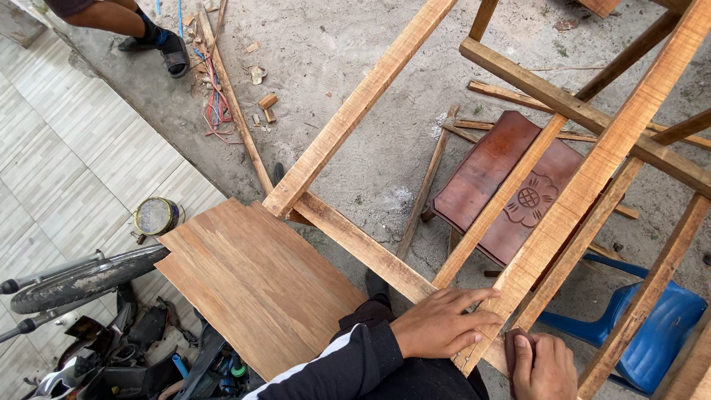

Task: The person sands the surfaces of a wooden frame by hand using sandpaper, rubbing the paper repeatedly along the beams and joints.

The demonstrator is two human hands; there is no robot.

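Note:
My left hand (442,324) lies flat with fingers spread on a joint of a bare wooden frame (355,107), where a long rail meets a cross rail (370,250). The sleeve is black with a white stripe. My right hand (544,367) is closed around a small dark brown block, held against the side of the diagonal rail (592,178) just right of the left hand. A plywood panel (259,285) lies fixed to the frame's near left corner.
Under the frame lie a carved reddish-brown wooden panel (492,185), loose wood strips and a blue plastic chair (659,333). A round tin (157,216) sits by the tiled floor edge. A motorbike wheel (81,281) is at left. Another person's sandalled foot (167,48) is at top left.

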